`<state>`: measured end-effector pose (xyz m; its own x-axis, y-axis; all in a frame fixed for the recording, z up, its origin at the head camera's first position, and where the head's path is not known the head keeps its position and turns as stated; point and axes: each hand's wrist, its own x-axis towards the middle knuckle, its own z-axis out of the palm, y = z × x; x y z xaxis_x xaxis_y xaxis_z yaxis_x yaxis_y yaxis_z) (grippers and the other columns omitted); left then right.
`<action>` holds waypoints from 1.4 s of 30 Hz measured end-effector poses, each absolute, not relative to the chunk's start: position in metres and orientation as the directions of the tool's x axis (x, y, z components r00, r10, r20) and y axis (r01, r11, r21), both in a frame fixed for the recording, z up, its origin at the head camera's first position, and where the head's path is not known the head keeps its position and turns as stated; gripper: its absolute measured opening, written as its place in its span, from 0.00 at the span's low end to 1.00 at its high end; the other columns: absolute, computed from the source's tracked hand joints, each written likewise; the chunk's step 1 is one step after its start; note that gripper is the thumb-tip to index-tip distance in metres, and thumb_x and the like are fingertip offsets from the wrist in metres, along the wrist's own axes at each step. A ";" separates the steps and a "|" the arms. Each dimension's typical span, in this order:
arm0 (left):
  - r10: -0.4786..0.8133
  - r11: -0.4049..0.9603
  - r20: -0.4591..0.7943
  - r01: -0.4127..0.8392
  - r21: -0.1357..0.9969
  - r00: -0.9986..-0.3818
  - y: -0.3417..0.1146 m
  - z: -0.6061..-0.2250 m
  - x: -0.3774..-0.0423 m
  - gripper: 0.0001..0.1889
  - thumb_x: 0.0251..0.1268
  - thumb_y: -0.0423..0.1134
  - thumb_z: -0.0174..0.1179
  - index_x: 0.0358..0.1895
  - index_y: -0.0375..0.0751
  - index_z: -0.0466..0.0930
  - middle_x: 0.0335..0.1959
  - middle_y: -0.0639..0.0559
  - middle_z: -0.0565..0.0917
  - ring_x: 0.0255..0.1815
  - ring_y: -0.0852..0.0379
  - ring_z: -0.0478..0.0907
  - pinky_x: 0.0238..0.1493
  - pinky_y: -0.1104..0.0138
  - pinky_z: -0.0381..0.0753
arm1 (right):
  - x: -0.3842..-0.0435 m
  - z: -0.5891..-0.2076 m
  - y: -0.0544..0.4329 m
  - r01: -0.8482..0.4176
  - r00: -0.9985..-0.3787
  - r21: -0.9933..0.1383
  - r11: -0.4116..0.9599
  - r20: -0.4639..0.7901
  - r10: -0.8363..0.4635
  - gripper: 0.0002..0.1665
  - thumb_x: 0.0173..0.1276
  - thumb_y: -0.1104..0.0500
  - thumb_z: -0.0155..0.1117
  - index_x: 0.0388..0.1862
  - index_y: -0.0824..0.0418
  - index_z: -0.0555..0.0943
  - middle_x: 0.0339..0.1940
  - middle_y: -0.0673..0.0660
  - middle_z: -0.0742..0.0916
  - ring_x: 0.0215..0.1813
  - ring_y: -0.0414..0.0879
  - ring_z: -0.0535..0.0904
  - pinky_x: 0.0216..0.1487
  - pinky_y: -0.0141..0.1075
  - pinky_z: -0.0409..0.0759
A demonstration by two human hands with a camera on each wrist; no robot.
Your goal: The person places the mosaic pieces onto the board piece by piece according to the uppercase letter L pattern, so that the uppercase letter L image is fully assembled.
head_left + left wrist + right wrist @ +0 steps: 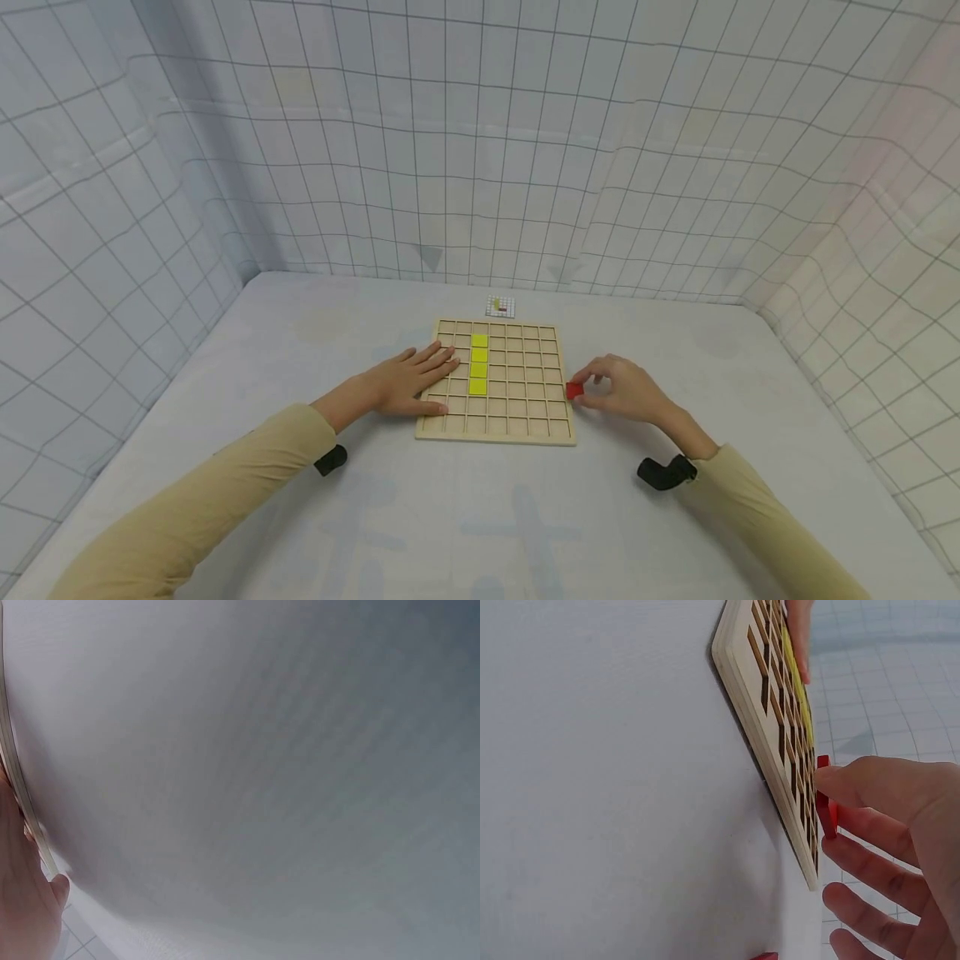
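A wooden grid board [517,408] with square recesses lies flat on the table. Four-sided yellow tiles [478,370] sit in one column of it, several in a row. My left hand [405,385] rests on the board's left side, fingers straight and spread, fingertips near the yellow column. At the right edge of the board my right hand [628,390] pinches a small red tile [574,391] between thumb and fingers. In the right wrist view the red tile [828,816] is held on its edge beside the board's side, the lower fingers loosely bent.
Behind the board lies a small card [500,307] printed with a coloured grid pattern. Another red piece [765,956] shows at the bottom of the right wrist view. White cloth covers the table [465,500], and grid-patterned curtains [495,150] stand around it.
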<state>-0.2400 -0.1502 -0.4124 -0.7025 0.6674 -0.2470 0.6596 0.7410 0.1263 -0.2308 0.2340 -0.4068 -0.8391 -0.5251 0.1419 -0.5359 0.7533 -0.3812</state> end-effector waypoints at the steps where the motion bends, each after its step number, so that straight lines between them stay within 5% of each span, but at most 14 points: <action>1: 0.668 0.741 -0.247 0.659 0.128 -0.702 -0.150 -0.412 -0.240 0.45 0.68 0.69 0.41 0.78 0.47 0.40 0.80 0.47 0.40 0.80 0.44 0.34 0.75 0.44 0.44 | -0.231 -0.406 0.232 -0.535 -0.840 -0.388 0.751 0.146 -0.523 0.13 0.56 0.53 0.73 0.41 0.53 0.87 0.38 0.45 0.88 0.39 0.41 0.78 0.38 0.33 0.75; 15: 0.665 0.744 -0.246 0.656 0.129 -0.705 -0.149 -0.409 -0.236 0.44 0.69 0.66 0.43 0.78 0.45 0.42 0.80 0.46 0.42 0.80 0.43 0.36 0.75 0.42 0.46 | -0.242 -0.408 0.194 -0.521 -0.847 -0.435 0.734 0.161 -0.506 0.17 0.57 0.51 0.73 0.43 0.58 0.87 0.35 0.51 0.87 0.31 0.40 0.76 0.28 0.28 0.68; 42: 0.664 0.744 -0.240 0.656 0.127 -0.708 -0.149 -0.413 -0.240 0.44 0.68 0.67 0.42 0.78 0.45 0.42 0.80 0.46 0.41 0.80 0.42 0.35 0.75 0.42 0.45 | -0.251 -0.412 0.128 -0.517 -0.829 -0.507 0.690 0.097 -0.550 0.18 0.55 0.47 0.75 0.40 0.56 0.88 0.32 0.48 0.88 0.28 0.37 0.73 0.30 0.27 0.70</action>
